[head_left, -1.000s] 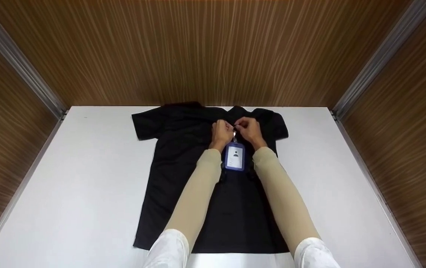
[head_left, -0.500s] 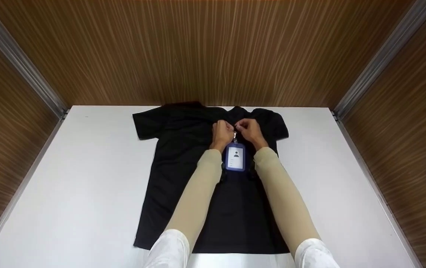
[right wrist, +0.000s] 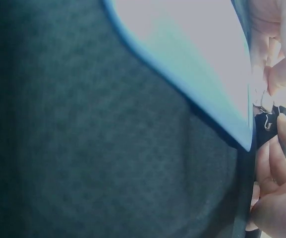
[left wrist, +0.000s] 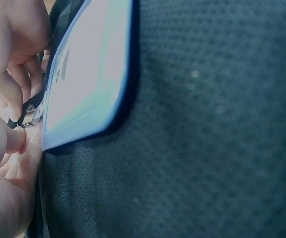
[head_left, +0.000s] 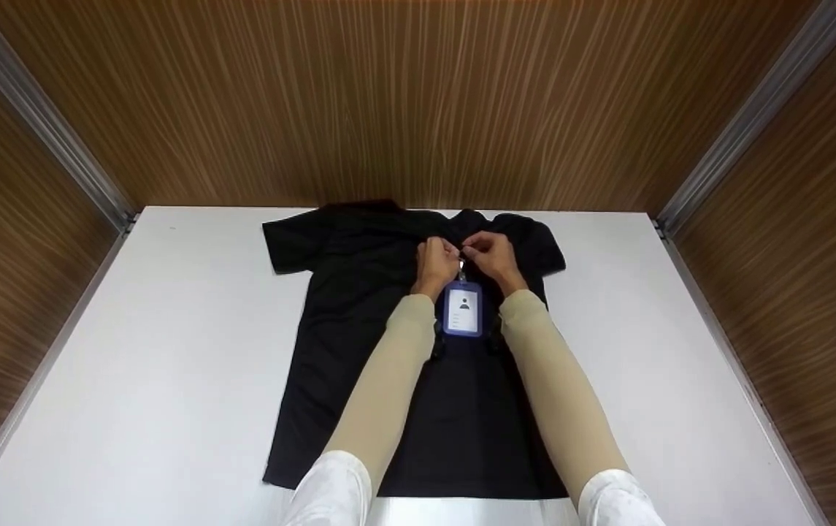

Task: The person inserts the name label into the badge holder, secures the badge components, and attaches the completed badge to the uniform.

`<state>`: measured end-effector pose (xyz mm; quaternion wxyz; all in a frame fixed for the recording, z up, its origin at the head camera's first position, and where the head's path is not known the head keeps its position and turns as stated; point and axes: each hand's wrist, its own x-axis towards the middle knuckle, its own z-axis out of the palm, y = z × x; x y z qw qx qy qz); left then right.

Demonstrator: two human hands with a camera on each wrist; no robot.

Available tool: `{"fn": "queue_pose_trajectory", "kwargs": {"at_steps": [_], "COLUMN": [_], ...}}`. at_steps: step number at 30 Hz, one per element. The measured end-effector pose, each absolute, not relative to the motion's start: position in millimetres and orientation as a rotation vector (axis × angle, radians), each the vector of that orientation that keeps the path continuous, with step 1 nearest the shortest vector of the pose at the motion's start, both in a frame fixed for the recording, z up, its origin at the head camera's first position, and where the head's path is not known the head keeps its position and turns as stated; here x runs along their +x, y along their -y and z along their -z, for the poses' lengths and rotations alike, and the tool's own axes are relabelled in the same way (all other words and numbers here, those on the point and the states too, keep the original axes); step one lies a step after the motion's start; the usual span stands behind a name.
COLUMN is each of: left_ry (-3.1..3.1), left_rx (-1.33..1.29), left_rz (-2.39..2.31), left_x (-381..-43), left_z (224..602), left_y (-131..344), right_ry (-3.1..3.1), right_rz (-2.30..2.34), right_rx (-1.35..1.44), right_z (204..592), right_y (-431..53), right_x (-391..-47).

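A black short-sleeved shirt (head_left: 359, 351) lies spread out on the white table. On its chest lies a blue-framed badge holder (head_left: 463, 310) with a white card, and a small silver metal clasp (right wrist: 267, 122) with a hook-shaped end sits at its top. My left hand (head_left: 436, 264) pinches this clasp between thumb and fingers, just above the badge. Close beside it, my right hand (head_left: 492, 257) pinches black fabric of the shirt with thumb and forefinger, next to the metal hook. The fingertips of both hands nearly meet. Whether the metal passes through the cloth cannot be seen.
The white table (head_left: 169, 351) extends on both sides of the shirt. A brown wood-grain panel (head_left: 403, 102) stands behind the table's far edge, with similar panels at left and right joined by metal corner rails (head_left: 52, 124).
Both hands stay over the badge's top with only slight finger movement. The thin bright line between the fingertips a second ago is no longer visible in the head view.
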<state>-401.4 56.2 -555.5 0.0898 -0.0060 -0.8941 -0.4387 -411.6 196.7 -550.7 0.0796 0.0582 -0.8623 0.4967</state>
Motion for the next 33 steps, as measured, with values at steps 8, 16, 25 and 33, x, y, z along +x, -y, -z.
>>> {"fn": "queue_pose_trajectory", "kwargs": {"at_steps": [8,16,25,33], "left_ry": [2.653,2.66,2.668,2.655], "left_rx": [-0.019,-0.009,0.002,0.007], "left_rz": [1.316,1.288,1.283,1.289], "left_x": [-401.5,-401.2,-400.4,-401.1], "left_z": [555.7,554.5,553.5,554.7], "left_y": [-56.3,-56.1,-56.0,-55.9], "right_ry": [2.579,2.555,2.582,2.607], "right_rz": [-1.507,-1.565,-1.526,-1.504], "right_rx": [0.189,0.205,0.237,0.206], "right_z": [549.3,549.6,549.0,548.7], "right_y": [-196.2,-197.1,-195.1,-193.8], "right_x": [-410.8,-410.8,-410.5,-411.8]}}
